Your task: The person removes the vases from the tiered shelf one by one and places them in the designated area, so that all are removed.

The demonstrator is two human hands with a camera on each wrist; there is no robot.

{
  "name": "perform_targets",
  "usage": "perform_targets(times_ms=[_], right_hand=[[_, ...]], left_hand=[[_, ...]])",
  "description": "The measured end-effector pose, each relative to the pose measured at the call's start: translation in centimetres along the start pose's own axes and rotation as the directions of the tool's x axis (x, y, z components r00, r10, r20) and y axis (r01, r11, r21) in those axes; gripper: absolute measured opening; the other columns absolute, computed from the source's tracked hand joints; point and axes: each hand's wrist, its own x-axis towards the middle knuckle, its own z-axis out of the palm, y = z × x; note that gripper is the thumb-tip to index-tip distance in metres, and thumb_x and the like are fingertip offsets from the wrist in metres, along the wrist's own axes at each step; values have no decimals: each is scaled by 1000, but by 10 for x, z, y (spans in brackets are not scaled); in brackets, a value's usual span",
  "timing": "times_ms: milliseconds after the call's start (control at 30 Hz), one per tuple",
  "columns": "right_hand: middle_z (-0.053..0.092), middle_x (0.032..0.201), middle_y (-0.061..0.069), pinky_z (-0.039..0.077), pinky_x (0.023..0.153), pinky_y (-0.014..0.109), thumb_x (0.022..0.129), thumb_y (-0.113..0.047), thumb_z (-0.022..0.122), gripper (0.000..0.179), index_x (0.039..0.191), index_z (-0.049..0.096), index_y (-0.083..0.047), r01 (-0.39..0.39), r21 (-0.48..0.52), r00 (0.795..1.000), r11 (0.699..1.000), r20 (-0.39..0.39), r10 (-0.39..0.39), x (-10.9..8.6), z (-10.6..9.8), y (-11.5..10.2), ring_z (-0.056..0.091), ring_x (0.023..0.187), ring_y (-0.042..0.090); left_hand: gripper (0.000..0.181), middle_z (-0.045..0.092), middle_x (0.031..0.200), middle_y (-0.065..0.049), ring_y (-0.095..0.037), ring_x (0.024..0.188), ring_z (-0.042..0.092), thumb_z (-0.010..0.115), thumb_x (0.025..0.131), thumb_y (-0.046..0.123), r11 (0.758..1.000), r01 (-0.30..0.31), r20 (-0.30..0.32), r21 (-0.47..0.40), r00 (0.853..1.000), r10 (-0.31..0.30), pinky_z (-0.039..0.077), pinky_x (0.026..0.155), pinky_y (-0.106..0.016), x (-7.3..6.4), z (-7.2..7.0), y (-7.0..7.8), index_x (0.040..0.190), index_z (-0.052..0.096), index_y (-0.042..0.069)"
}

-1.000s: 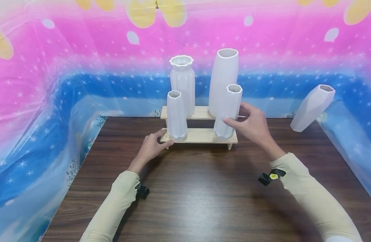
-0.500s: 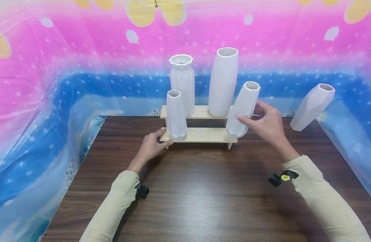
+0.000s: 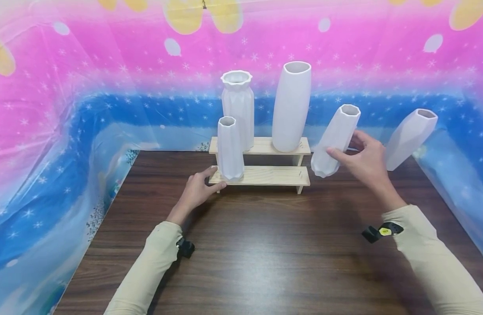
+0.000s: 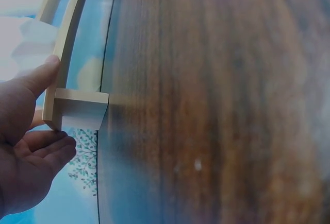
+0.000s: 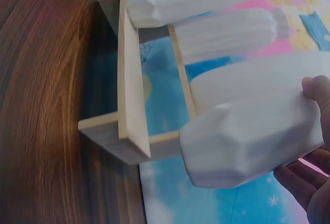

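A white faceted vase (image 3: 334, 142) leans to the right in my right hand (image 3: 365, 159), held between thumb and fingers. It hangs in the air just right of the two-tier wooden stand (image 3: 271, 176). My left hand (image 3: 196, 190) grips the left end of the stand's lower shelf, thumb at the front edge, as the left wrist view shows with the shelf (image 4: 64, 44). A slim white vase (image 3: 230, 151) stands on the lower shelf, close to my left hand. On the upper tier are a frilled-rim vase (image 3: 238, 111) and a tall smooth vase (image 3: 292, 107).
Another angular white vase (image 3: 411, 138) stands on the dark wood table (image 3: 257, 249) at the back right, partly hidden by my right hand. A patterned pink and blue cloth (image 3: 147, 78) hangs behind the table and along its sides.
My right hand has carried the faceted vase off the right end of the lower shelf, moving right and tilting it. My left hand has stayed at the stand.
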Motion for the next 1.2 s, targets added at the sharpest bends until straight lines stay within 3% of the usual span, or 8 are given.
perform_targets(times_ms=[167, 500, 700, 800, 933, 1133, 1200], right_hand=[[72, 123, 16, 53, 79, 15, 79, -37, 90, 66, 133, 67, -7, -36, 3, 999, 999, -7, 36, 4, -6, 13, 69, 108, 23], [72, 124, 17, 52, 79, 14, 78, -35, 91, 65, 131, 68, -7, -96, -13, 993, 995, -76, 94, 13, -16, 35, 65, 100, 3], [71, 126, 17, 52, 80, 14, 78, -39, 90, 68, 133, 66, -7, -117, -38, 990, 992, -79, 114, 15, -20, 41, 68, 106, 15], [70, 127, 18, 54, 82, 18, 79, -42, 89, 70, 134, 65, -6, -124, -54, 990, 991, -75, 120, 15, -22, 45, 68, 111, 26], [69, 129, 20, 55, 85, 22, 79, -42, 89, 72, 134, 64, -3, -127, -59, 990, 990, -75, 122, 14, -24, 52, 66, 115, 34], [68, 130, 20, 56, 90, 34, 78, -45, 89, 76, 136, 63, -2, -147, -82, 986, 986, -91, 139, 20, -26, 63, 66, 117, 35], [68, 131, 20, 56, 92, 37, 79, -45, 89, 77, 136, 62, -2, -157, -78, 984, 985, -95, 149, 23, -26, 66, 66, 118, 36]], left_hand=[[73, 44, 157, -18, -36, 141, 46, 77, 92, 42, 1000, -2, -7, -7, 1000, 2, 47, 96, -50, 0, -1, 0, 150, 51, 6], [74, 44, 157, -18, -36, 142, 44, 76, 92, 43, 1000, -1, -4, -5, 1000, 1, 46, 101, -51, 0, -1, 0, 151, 51, 6], [75, 44, 157, -18, -35, 130, 56, 76, 92, 43, 1000, 4, 3, -7, 1000, -4, 45, 90, -46, 0, 0, 0, 151, 50, 6], [74, 44, 157, -18, -31, 103, 63, 76, 92, 44, 1000, 12, 7, -3, 1000, -12, 45, 85, -43, -1, 1, -1, 151, 50, 6], [74, 44, 157, -18, -29, 85, 57, 76, 92, 44, 1000, 13, 9, -2, 1000, -13, 45, 83, -42, -2, 2, -2, 151, 50, 7], [75, 44, 157, -18, -31, 116, 61, 77, 92, 44, 1000, 9, 3, -8, 1000, -9, 44, 86, -44, 0, 1, -1, 151, 50, 6], [76, 43, 158, -19, -31, 108, 62, 76, 92, 44, 1000, 12, 6, -7, 1000, -12, 45, 84, -43, 0, 0, -1, 152, 49, 6]])
